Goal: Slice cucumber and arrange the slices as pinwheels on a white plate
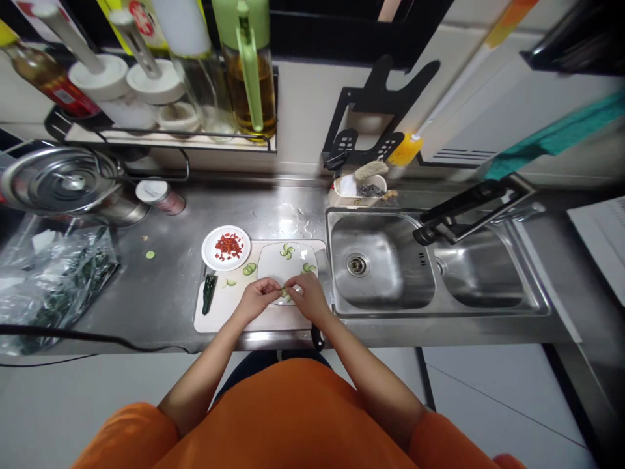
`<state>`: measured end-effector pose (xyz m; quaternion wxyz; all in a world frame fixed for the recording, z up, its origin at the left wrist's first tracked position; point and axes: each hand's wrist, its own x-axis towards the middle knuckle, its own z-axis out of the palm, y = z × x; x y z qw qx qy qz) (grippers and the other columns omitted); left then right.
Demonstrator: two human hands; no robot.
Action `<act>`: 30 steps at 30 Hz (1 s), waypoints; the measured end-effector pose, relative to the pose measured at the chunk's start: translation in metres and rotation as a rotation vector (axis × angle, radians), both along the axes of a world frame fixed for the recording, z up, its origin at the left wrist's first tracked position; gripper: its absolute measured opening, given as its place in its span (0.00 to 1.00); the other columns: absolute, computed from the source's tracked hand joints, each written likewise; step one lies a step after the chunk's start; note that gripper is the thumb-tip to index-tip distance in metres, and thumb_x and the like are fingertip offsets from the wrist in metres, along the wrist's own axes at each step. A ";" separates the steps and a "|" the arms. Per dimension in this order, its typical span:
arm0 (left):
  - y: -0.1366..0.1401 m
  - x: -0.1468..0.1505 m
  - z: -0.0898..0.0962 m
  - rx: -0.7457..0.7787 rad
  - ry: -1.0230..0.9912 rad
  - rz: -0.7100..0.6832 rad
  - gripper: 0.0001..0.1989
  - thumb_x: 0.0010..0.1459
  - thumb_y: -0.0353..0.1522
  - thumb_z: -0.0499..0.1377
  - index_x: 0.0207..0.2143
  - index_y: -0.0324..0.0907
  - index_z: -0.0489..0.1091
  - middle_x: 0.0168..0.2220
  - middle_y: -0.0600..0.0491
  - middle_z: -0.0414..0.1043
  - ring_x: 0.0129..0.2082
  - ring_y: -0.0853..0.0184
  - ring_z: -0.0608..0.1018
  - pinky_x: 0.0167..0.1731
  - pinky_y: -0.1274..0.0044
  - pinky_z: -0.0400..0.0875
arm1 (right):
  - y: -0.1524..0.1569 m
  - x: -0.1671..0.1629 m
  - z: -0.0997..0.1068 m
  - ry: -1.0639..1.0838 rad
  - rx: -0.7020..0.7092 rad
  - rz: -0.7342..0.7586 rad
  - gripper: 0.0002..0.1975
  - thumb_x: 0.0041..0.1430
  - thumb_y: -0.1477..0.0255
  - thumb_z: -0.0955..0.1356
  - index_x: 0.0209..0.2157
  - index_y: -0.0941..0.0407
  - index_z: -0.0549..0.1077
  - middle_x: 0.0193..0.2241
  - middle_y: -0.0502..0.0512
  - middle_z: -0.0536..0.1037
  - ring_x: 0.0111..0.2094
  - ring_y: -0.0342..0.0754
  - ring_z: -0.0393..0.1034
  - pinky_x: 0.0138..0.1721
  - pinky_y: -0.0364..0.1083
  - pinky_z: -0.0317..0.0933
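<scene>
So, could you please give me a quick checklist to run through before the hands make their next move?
1. Square plate set on the cutting board: ok.
2. Green slices in a cluster at the plate's far side: ok.
3. More slices at hand: ok, loose slices lie on the board, left of the plate.
4. Red pieces contained: ok, in the round white dish.
5. Black handle safely placed: not ok, it juts past the counter's front edge near the right forearm.
6. Firm pinch between left hand and right hand: cannot tell.
</scene>
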<state>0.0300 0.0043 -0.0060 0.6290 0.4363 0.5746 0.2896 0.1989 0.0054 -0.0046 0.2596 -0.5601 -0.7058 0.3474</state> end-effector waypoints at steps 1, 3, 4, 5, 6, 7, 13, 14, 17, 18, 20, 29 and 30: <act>0.000 0.000 -0.001 -0.017 -0.025 0.007 0.15 0.43 0.41 0.64 0.28 0.39 0.70 0.25 0.55 0.71 0.25 0.73 0.69 0.28 0.80 0.63 | 0.001 0.001 0.002 0.009 -0.018 0.002 0.04 0.56 0.73 0.66 0.30 0.55 0.74 0.29 0.51 0.76 0.37 0.47 0.65 0.45 0.48 0.54; 0.001 0.000 -0.002 -0.082 -0.095 0.041 0.16 0.42 0.42 0.65 0.29 0.38 0.71 0.26 0.54 0.72 0.26 0.72 0.70 0.27 0.81 0.63 | 0.002 0.003 0.007 0.031 -0.048 0.000 0.05 0.56 0.74 0.66 0.28 0.55 0.74 0.28 0.50 0.76 0.36 0.46 0.66 0.44 0.47 0.55; 0.002 0.000 -0.003 -0.135 -0.143 0.074 0.17 0.43 0.42 0.65 0.30 0.38 0.71 0.26 0.53 0.72 0.26 0.72 0.71 0.27 0.81 0.64 | 0.003 0.004 0.009 0.044 -0.058 0.002 0.05 0.56 0.74 0.66 0.28 0.55 0.73 0.28 0.49 0.76 0.35 0.46 0.66 0.43 0.47 0.55; 0.003 0.001 -0.004 -0.202 -0.196 0.112 0.18 0.44 0.43 0.65 0.31 0.38 0.70 0.27 0.52 0.72 0.26 0.72 0.72 0.26 0.82 0.64 | 0.004 0.005 0.012 0.054 -0.065 0.006 0.05 0.56 0.74 0.66 0.28 0.55 0.73 0.28 0.49 0.76 0.35 0.46 0.66 0.43 0.47 0.55; 0.004 0.001 -0.004 -0.280 -0.248 0.149 0.18 0.46 0.43 0.64 0.32 0.37 0.70 0.27 0.52 0.72 0.26 0.72 0.73 0.25 0.82 0.64 | 0.006 0.006 0.015 0.062 -0.068 0.013 0.05 0.57 0.73 0.66 0.28 0.55 0.73 0.28 0.50 0.76 0.36 0.45 0.66 0.42 0.46 0.55; 0.005 0.002 -0.005 -0.361 -0.300 0.172 0.18 0.48 0.43 0.63 0.33 0.37 0.70 0.27 0.51 0.72 0.26 0.72 0.74 0.24 0.83 0.64 | 0.007 0.007 0.017 0.065 -0.068 0.022 0.05 0.57 0.73 0.66 0.28 0.55 0.74 0.28 0.50 0.76 0.36 0.45 0.66 0.42 0.46 0.55; 0.009 0.007 -0.008 -0.649 -0.538 0.105 0.12 0.56 0.37 0.59 0.34 0.35 0.70 0.27 0.49 0.72 0.23 0.75 0.73 0.18 0.86 0.63 | 0.018 0.013 0.028 0.046 -0.101 0.136 0.03 0.55 0.74 0.67 0.29 0.55 0.74 0.29 0.50 0.76 0.36 0.45 0.66 0.41 0.45 0.57; 0.009 0.007 -0.008 -0.648 -0.567 0.099 0.10 0.56 0.35 0.59 0.34 0.35 0.70 0.27 0.50 0.72 0.22 0.76 0.72 0.18 0.87 0.64 | 0.018 0.014 0.028 0.043 -0.113 0.147 0.03 0.55 0.74 0.67 0.29 0.54 0.74 0.29 0.50 0.76 0.36 0.45 0.65 0.40 0.45 0.57; 0.011 0.004 -0.008 -0.627 -0.632 0.111 0.07 0.53 0.28 0.61 0.36 0.35 0.71 0.28 0.51 0.72 0.23 0.78 0.72 0.22 0.88 0.66 | 0.021 0.016 0.026 0.026 -0.145 0.144 0.04 0.55 0.74 0.67 0.29 0.54 0.75 0.28 0.50 0.75 0.36 0.45 0.65 0.37 0.43 0.57; 0.011 0.003 -0.008 -0.618 -0.638 0.137 0.08 0.51 0.27 0.62 0.36 0.35 0.71 0.29 0.51 0.73 0.24 0.78 0.72 0.23 0.88 0.67 | 0.022 0.016 0.024 0.018 -0.153 0.137 0.03 0.55 0.74 0.68 0.30 0.54 0.75 0.28 0.50 0.75 0.36 0.45 0.65 0.36 0.43 0.57; 0.011 0.001 -0.010 -0.589 -0.603 0.210 0.12 0.47 0.25 0.64 0.36 0.35 0.71 0.28 0.52 0.72 0.24 0.78 0.73 0.25 0.87 0.68 | 0.024 0.016 0.020 0.003 -0.168 0.138 0.04 0.54 0.74 0.68 0.29 0.54 0.76 0.27 0.49 0.76 0.35 0.45 0.66 0.35 0.43 0.56; -0.003 0.006 -0.019 -0.181 0.083 0.165 0.08 0.42 0.31 0.63 0.29 0.39 0.72 0.19 0.59 0.69 0.19 0.75 0.69 0.24 0.81 0.63 | 0.032 0.011 -0.009 -0.233 -0.230 0.218 0.07 0.52 0.75 0.66 0.30 0.53 0.77 0.27 0.51 0.77 0.35 0.47 0.66 0.35 0.44 0.55; -0.005 0.007 -0.019 -0.140 0.168 0.142 0.07 0.42 0.31 0.62 0.28 0.40 0.73 0.19 0.59 0.69 0.20 0.74 0.69 0.24 0.81 0.63 | 0.033 0.010 -0.011 -0.270 -0.217 0.231 0.08 0.52 0.75 0.66 0.30 0.53 0.77 0.28 0.51 0.77 0.35 0.47 0.66 0.35 0.44 0.55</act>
